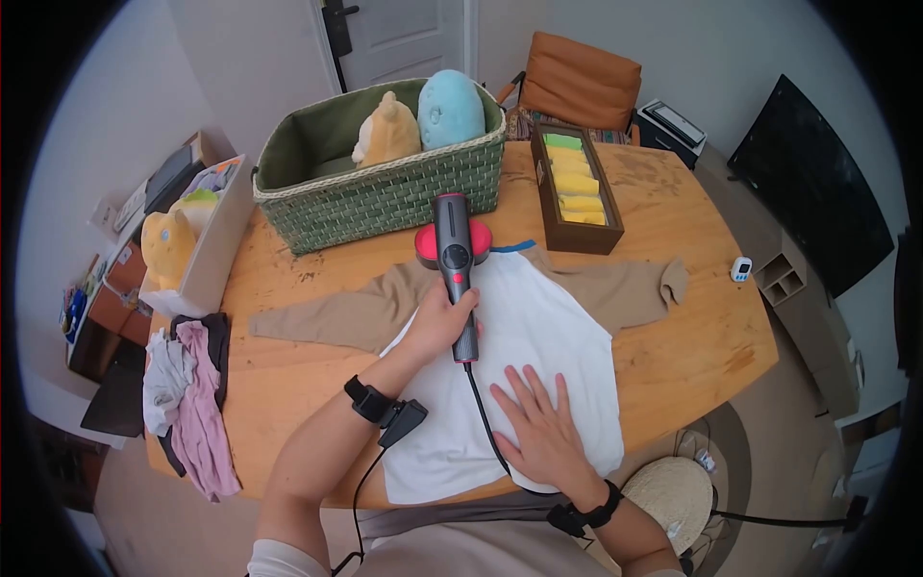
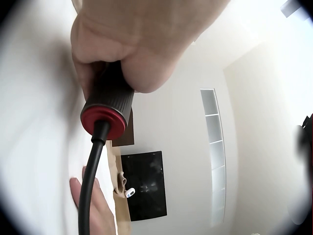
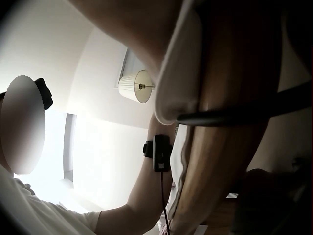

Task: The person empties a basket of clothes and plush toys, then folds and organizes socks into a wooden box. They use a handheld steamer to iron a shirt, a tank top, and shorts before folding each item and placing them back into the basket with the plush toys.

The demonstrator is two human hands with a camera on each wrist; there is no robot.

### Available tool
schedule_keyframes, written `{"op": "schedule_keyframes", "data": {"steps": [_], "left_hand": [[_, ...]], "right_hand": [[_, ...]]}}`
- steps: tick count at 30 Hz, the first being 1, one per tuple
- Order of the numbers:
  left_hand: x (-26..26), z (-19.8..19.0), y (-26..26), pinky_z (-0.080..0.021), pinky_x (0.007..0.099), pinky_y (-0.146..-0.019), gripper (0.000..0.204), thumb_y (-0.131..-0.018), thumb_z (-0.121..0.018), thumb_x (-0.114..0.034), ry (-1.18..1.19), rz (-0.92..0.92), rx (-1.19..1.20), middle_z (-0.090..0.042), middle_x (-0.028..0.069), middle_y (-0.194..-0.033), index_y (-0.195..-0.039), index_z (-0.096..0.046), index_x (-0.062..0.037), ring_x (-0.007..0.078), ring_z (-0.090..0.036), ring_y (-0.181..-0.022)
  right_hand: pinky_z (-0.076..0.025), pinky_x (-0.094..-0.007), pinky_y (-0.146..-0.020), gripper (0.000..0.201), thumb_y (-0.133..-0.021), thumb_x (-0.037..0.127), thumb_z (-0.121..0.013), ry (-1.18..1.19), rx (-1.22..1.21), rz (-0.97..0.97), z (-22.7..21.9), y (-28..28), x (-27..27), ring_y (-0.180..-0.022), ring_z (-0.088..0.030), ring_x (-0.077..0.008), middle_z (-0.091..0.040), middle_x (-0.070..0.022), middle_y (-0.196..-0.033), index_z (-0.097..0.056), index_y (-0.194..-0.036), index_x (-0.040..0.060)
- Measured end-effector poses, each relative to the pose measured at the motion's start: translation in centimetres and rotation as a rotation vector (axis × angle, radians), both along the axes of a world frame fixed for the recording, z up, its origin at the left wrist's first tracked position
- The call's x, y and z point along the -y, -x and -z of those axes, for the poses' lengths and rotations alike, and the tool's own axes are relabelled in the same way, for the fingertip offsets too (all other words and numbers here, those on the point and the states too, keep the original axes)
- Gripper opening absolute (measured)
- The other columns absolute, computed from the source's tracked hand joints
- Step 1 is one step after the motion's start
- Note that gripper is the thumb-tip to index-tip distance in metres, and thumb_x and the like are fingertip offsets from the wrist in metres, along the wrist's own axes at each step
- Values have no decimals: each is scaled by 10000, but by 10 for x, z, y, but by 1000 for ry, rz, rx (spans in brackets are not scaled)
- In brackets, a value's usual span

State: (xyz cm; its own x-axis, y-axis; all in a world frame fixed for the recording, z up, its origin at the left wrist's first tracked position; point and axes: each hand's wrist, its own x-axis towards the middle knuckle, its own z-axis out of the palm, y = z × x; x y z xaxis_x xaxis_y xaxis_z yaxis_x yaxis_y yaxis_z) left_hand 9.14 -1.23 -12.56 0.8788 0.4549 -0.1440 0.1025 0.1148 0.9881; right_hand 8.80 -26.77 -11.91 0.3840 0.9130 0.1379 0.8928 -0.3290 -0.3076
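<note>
A white shirt (image 1: 519,308) with tan sleeves lies spread on the wooden table, its blue-edged collar toward the basket. My left hand (image 1: 443,322) grips the handle of a dark grey and red handheld device (image 1: 453,236), whose wide red head lies at the collar end of the shirt. In the left wrist view, the left hand (image 2: 132,44) wraps the handle (image 2: 110,98), and a black cord (image 2: 90,176) runs from its red end. My right hand (image 1: 548,433) rests flat on the lower part of the shirt, fingers spread, beside the cord.
Behind the shirt stands a green woven basket (image 1: 385,197) with two plush toys. A brown box (image 1: 585,238) of folded yellow and green cloths is at back right. At left are a white bin (image 1: 219,245) and crumpled clothes (image 1: 197,413). A small white device (image 1: 740,269) lies near the right edge.
</note>
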Motion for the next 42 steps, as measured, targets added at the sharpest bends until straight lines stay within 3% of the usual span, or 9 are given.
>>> {"op": "schedule_keyframes", "data": {"steps": [9,15,17,18,20,22,28,34,42], "left_hand": [[11,-11,7,-562,332,-537,312,-986,-607,-173,-41,-21,51,-590,88,-868,-1157,-411,0,175,-676,-625],[75,-45,57,-473,307,-749,379,-1032,-600,-259,-326,115,136,-508,84,-973,-1246,-410,-9,150,-511,-856],[98,-55,68,-482,353,-801,337,-1044,-570,-256,-304,190,230,-513,138,-985,-1179,-396,-1,203,-543,-923],[108,-54,73,-476,376,-849,344,-1038,-573,-247,-377,209,199,-525,153,-1000,-1199,-413,11,239,-555,-961],[111,-53,82,-470,398,-897,352,-1032,-575,-237,-452,209,168,-538,168,-1014,-1219,-431,24,275,-567,-999],[101,-48,90,-440,421,-965,388,-1009,-593,-245,-821,250,364,-567,198,-1087,-1283,-484,7,333,-552,-1062],[-48,-46,155,-518,405,-862,533,-983,-633,-334,-930,48,-204,-561,223,-1297,-1400,-448,-59,358,-639,-1031],[-135,14,228,-426,592,-1029,804,-992,-566,-491,-1413,-249,-970,-377,243,-1531,-1526,-260,27,369,-531,-1286],[-146,-25,240,-454,586,-937,505,-917,-670,-428,-1125,-392,-813,-583,169,-1254,-1268,-585,-74,375,-570,-1172]], "right_hand": [[-135,-611,-1208,575,-946,301,-628,-46,-31,3,5,-4,1,-1482,-313,-360,-364,-155,-1594,-490,-1457,78],[-207,-522,-1210,564,-983,260,-621,-361,-622,41,17,-3,16,-1413,-420,-351,-443,-202,-1500,-420,-1452,19],[-221,-502,-1206,672,-1011,378,-609,-816,-1101,75,-5,27,1,-1362,-460,-321,-557,-217,-1338,-295,-1473,4],[-473,-453,-1022,764,-990,466,-626,-874,-932,106,5,25,-2,-1085,-631,-265,-628,-160,-1127,-223,-1468,26],[-515,-388,-836,777,-975,467,-650,-855,-1065,180,-20,34,0,-890,-642,-226,-620,-127,-1046,-232,-1466,35],[-407,-245,-383,765,-983,456,-643,-927,-1174,238,-14,37,0,-489,-541,-112,-572,-57,-904,-223,-1506,89],[-449,-272,-420,701,-922,43,-661,-885,-1279,264,4,5,45,-470,-544,-161,-530,-87,-820,-236,-1479,48],[-447,-272,-432,747,-895,59,-702,-760,-1235,267,28,0,53,-491,-549,-160,-538,-86,-822,-256,-1494,39],[-448,-283,-439,773,-899,72,-692,-670,-1217,314,38,-6,66,-497,-551,-164,-545,-85,-860,-232,-1519,42]]}}
